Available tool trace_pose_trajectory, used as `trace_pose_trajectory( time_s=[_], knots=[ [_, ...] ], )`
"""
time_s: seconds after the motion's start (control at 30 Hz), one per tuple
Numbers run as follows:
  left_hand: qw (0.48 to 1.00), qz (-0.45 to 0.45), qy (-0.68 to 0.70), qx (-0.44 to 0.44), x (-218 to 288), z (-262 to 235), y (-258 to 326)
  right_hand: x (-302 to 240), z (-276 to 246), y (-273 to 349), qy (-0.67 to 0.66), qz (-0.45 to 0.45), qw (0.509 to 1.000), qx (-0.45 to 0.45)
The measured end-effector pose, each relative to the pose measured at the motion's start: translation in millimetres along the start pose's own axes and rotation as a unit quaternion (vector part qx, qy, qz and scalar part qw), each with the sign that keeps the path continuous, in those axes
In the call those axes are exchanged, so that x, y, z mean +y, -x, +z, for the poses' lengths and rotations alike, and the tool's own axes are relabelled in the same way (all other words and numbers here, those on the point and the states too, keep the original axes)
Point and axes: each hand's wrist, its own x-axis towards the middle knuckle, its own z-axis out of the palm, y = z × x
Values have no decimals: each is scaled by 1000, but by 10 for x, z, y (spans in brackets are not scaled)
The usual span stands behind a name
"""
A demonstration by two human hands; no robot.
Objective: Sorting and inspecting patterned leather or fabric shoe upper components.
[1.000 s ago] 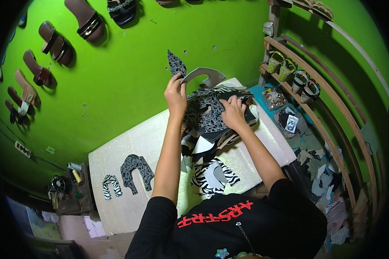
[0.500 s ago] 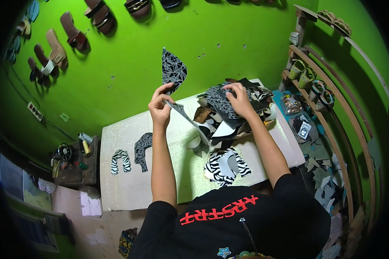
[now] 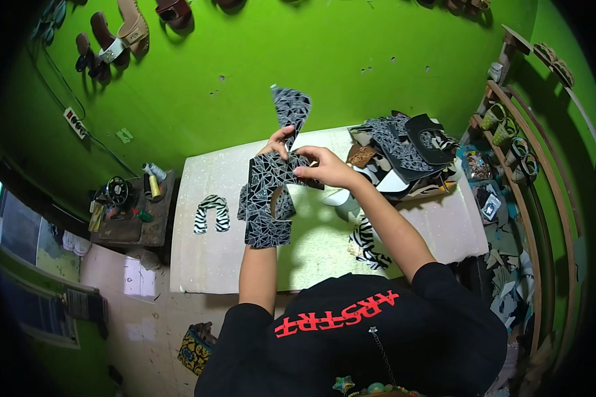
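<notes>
Above the white worktable (image 3: pixel 205 271) both hands hold cut pieces of black material with a pale cracked pattern. My left hand (image 3: pixel 276 144) pinches a narrow curved piece (image 3: pixel 290 108) that stands upward. My right hand (image 3: pixel 326 167) grips a U-shaped piece (image 3: pixel 269 202) that hangs down over my left forearm. The two pieces meet between my hands. A zebra-striped U-shaped piece (image 3: pixel 211 213) lies on the table to the left, and another zebra-striped piece (image 3: pixel 366 243) lies under my right forearm.
A pile of patterned cut pieces (image 3: pixel 404 152) sits at the table's far right. Sandals (image 3: pixel 116 36) hang on the green wall. A low side table with tools and bottles (image 3: pixel 129 208) stands to the left. Wooden shelves with sandals (image 3: pixel 516 139) line the right.
My right hand has left the pile and come left with a U-shaped patterned piece, meeting my left hand. The view has shifted, so the table sits further right.
</notes>
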Motion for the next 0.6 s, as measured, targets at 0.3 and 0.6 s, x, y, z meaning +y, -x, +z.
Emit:
trace_pose_trajectory(
  time_s=[0.3, 0.6],
  knots=[
    [940, -21, -235, 248, 693, -977, 454, 349, 383, -238, -29, 95, 995, 6],
    [862, -153, -354, 327, 767, -1693, 1152, 1015, 743, -404, -36, 222, 970, 90]
  ],
)
